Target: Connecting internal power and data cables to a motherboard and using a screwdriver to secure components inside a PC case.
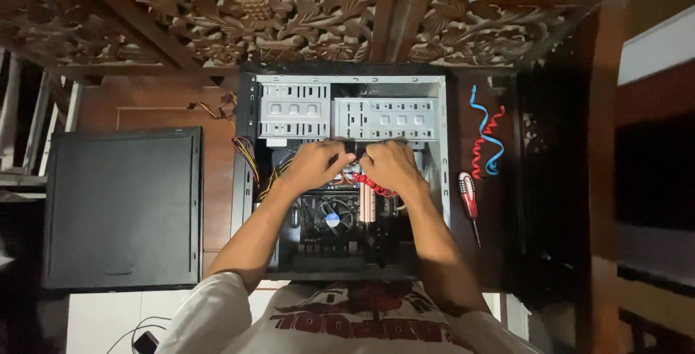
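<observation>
An open computer case (250, 108) lies flat on a dark wooden table, with metal drive bays (347, 111) at its far end and a fan (334, 215) on the board nearer me. My left hand (316, 164) and my right hand (389, 163) meet in the middle of the case, just below the drive bays. Both are closed around a bundle of wires. A red flat cable (371, 184) runs out from under my right hand. Yellow and black wires (250, 158) trail to the left of my left hand. What my fingers pinch is hidden.
The case's black side panel (123, 209) lies to the left on the table. A red-handled screwdriver (469, 198) and loose red and blue cables (486, 140) lie to the right. A carved wooden backrest (268, 24) runs along the far edge. A white floor shows near me.
</observation>
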